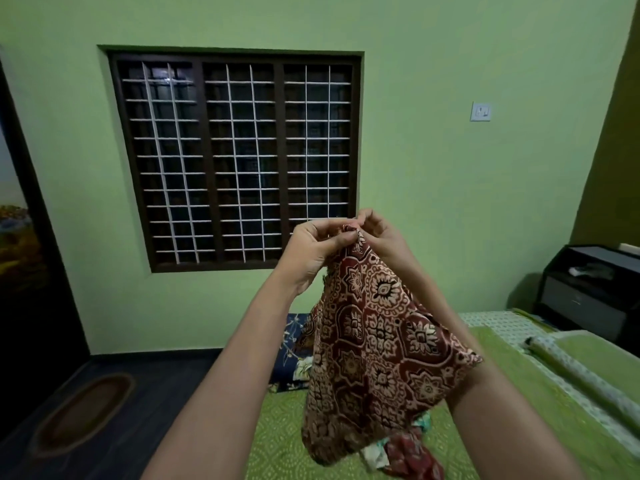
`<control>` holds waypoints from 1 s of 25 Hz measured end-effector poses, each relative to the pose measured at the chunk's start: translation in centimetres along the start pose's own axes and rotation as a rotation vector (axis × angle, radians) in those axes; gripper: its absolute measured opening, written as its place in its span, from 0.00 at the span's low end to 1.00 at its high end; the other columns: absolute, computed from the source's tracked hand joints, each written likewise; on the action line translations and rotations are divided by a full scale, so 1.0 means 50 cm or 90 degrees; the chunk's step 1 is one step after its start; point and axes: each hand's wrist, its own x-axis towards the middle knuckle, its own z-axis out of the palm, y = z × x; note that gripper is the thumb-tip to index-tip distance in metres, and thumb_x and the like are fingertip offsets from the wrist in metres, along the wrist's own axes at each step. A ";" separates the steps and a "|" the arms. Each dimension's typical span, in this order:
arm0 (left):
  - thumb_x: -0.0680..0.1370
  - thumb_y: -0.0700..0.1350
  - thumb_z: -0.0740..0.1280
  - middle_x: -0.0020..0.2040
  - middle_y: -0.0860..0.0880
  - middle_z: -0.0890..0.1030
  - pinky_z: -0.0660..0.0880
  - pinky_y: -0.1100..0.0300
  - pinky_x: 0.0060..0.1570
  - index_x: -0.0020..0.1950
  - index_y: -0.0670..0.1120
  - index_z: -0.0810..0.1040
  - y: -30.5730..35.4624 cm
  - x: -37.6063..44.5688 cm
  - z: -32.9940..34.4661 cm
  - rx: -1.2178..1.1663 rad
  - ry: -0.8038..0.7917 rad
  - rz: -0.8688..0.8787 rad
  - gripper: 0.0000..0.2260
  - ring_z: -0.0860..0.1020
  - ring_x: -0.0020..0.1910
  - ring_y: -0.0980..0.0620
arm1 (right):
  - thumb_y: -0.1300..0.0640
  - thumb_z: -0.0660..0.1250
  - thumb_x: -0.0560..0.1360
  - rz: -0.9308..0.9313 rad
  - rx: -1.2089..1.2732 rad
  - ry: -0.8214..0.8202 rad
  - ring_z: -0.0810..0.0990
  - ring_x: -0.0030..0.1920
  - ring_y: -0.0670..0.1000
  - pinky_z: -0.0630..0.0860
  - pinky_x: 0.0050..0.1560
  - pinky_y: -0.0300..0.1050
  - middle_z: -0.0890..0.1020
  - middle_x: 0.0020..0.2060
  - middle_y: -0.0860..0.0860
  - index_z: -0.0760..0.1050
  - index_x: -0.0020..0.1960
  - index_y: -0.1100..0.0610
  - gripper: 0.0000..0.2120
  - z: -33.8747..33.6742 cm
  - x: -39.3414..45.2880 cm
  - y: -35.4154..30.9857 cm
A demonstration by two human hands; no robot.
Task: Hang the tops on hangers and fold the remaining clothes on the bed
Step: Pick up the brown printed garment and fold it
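Fingers (341, 233) of the left hand (313, 249) curl round the top edge of a maroon printed garment (377, 341), and the right hand (375, 233) pinches the same edge just beside them, so both hands meet at one gathered point of cloth. Both arms are raised in front of the barred window (235, 157), and the garment hangs down from the grip in a widening drape, its cream floral pattern facing the camera. Its lower end reaches a small heap of other clothes (405, 452) lying on the bed (277, 445), which has a green patterned cover. A dark blue flowered pillow (294, 355) lies at the near end of the bed, partly hidden behind the hanging cloth. Further right on the bed lie green and white rolled bedding (571, 368). A dark bedside cabinet (588, 289) stands against the green wall, with a switch plate (480, 111) above it. An oval mat (83, 414) lies on the dark floor to the left.
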 end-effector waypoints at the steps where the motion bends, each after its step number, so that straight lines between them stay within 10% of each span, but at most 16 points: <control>1: 0.71 0.37 0.72 0.43 0.46 0.83 0.78 0.58 0.42 0.48 0.43 0.82 -0.005 0.003 -0.002 0.021 0.033 0.003 0.07 0.81 0.43 0.50 | 0.64 0.63 0.78 0.022 -0.019 0.000 0.76 0.35 0.41 0.73 0.40 0.37 0.77 0.37 0.48 0.72 0.47 0.57 0.04 -0.003 -0.004 -0.003; 7: 0.69 0.46 0.77 0.41 0.50 0.84 0.79 0.53 0.47 0.39 0.51 0.82 -0.044 0.028 -0.053 0.216 0.231 0.067 0.05 0.82 0.44 0.49 | 0.41 0.69 0.69 0.124 -0.178 -0.170 0.76 0.43 0.50 0.74 0.47 0.43 0.77 0.43 0.55 0.74 0.48 0.54 0.18 -0.056 -0.048 -0.029; 15: 0.77 0.48 0.68 0.48 0.48 0.80 0.76 0.51 0.53 0.47 0.46 0.76 -0.112 0.012 -0.164 0.381 0.380 -0.002 0.05 0.78 0.49 0.50 | 0.45 0.67 0.75 0.247 -0.691 -0.326 0.76 0.38 0.49 0.68 0.34 0.37 0.79 0.36 0.49 0.75 0.40 0.55 0.14 -0.101 -0.048 0.089; 22: 0.72 0.42 0.73 0.56 0.46 0.79 0.74 0.50 0.61 0.56 0.47 0.80 -0.201 -0.079 -0.267 0.499 0.194 -0.226 0.13 0.77 0.57 0.48 | 0.46 0.72 0.72 0.246 -0.558 -0.299 0.57 0.25 0.47 0.54 0.28 0.41 0.61 0.23 0.48 0.62 0.27 0.56 0.25 -0.077 -0.046 0.157; 25: 0.72 0.43 0.74 0.59 0.43 0.81 0.71 0.54 0.63 0.59 0.42 0.81 -0.262 -0.095 -0.283 0.681 0.076 -0.290 0.16 0.77 0.59 0.46 | 0.52 0.74 0.71 0.267 -0.570 -0.255 0.66 0.27 0.46 0.60 0.28 0.38 0.74 0.27 0.50 0.79 0.36 0.58 0.10 -0.048 -0.063 0.234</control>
